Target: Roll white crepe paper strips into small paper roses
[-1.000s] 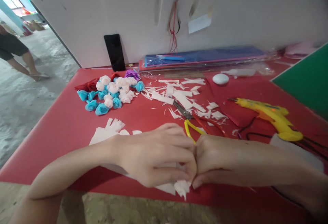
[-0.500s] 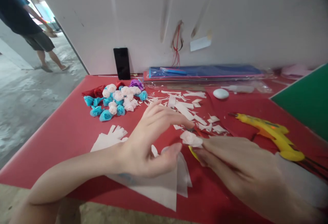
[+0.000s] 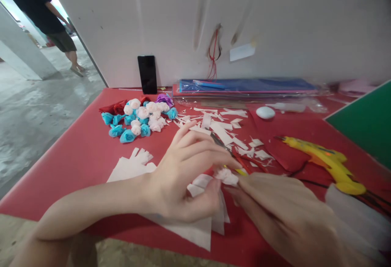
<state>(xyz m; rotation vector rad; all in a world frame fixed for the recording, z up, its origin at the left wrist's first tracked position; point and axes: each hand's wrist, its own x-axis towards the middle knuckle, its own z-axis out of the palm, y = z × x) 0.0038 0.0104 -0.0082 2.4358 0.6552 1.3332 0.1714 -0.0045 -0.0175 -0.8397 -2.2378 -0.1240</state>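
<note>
My right hand [image 3: 284, 206] pinches the base of a small white paper flower [image 3: 226, 176] between thumb and fingers. Around that flower curves my left hand [image 3: 183, 173], its fingers apart and its thumb tip close to the petals; whether they touch it I cannot tell. Under my left hand lie white paper sheets [image 3: 192, 230], some cut into strips at the edge. Just beyond the flower, partly covered by my hands, is a tool with a dark metal part and red and yellow parts, perhaps scissors [image 3: 242, 163].
Blue, white, red and purple paper flowers [image 3: 143, 118] sit at the back left, before an upright phone [image 3: 147, 74]. White paper scraps [image 3: 221, 130] lie mid-table. To the right are a yellow glue gun [image 3: 324, 159], a white oval object [image 3: 265, 112] and a green board [image 3: 363, 120].
My left fingers have come closer around the white paper flower, which has lowered slightly with my right hand. A person in the background has shifted to the right.
</note>
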